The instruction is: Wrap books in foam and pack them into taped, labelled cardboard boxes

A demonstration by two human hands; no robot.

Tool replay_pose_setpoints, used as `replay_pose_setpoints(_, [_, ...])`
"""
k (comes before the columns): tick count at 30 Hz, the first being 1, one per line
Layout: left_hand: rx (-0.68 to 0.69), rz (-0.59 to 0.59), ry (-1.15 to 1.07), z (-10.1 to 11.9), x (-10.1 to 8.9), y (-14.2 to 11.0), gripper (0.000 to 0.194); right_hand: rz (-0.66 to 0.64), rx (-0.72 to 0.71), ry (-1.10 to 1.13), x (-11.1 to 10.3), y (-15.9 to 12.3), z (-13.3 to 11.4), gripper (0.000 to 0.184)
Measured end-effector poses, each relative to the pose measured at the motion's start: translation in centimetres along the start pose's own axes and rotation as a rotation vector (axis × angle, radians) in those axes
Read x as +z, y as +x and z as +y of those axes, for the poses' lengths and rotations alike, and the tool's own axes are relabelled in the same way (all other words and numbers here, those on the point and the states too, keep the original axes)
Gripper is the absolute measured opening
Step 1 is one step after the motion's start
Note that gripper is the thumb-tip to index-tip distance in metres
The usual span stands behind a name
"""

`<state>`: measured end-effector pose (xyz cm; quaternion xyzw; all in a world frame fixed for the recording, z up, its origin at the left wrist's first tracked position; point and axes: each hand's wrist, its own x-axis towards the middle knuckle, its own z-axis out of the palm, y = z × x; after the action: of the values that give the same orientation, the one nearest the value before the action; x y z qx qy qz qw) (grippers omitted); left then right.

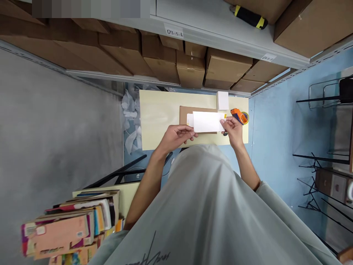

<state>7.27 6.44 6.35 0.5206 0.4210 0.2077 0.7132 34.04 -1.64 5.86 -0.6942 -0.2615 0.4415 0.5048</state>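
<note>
Above the small cream table point(160, 106), both my hands are at a stack of blank white cards or envelopes; which kind I cannot tell. My right hand point(234, 129) pinches the upper white card point(208, 122) at its right end, thumb on top, beside a small yellow label. At its lower left corner is my left hand point(179, 135), thumb and fingers closed on the edge. A second white card point(190, 119) juts out to the left from under the upper one. Beneath them lies a flat brown cardboard piece point(185, 111), partly covered.
On the table are a white box point(222, 100) and an orange tape dispenser point(239, 116). Cardboard boxes point(190, 68) fill the shelf ahead; a black and yellow tool point(249, 17) lies above. Crumpled plastic point(131, 117) is left of the table, stacked books point(63, 232) lower left.
</note>
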Motion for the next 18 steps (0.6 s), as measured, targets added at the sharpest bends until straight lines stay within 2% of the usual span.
replay_pose_setpoints(7, [0.039, -0.010, 0.016, -0.1, -0.9, -0.2, 0.041, 0.034, 0.001, -0.042, 1.3, -0.4, 0.9, 0.058])
replay_pose_setpoints(11, [0.087, 0.005, 0.067, 0.0, -0.9, -0.3, 0.039, 0.139, -0.203, -0.222, 2.7, -2.1, -0.5, 0.043])
replay_pose_setpoints(13, [0.130, 0.007, 0.135, 0.3, -0.8, -0.5, 0.037, 0.035, -0.292, -0.282, 3.8, -3.7, -1.7, 0.034])
replay_pose_setpoints(16, [0.197, -0.007, 0.224, 0.7, -0.7, -0.9, 0.033, -0.192, -0.306, -0.310, 5.5, -5.7, -3.3, 0.036])
replay_pose_setpoints(18, [0.232, -0.009, 0.259, 0.9, -0.6, -1.2, 0.031, -0.220, -0.308, -0.338, 6.3, -6.4, -3.8, 0.037])
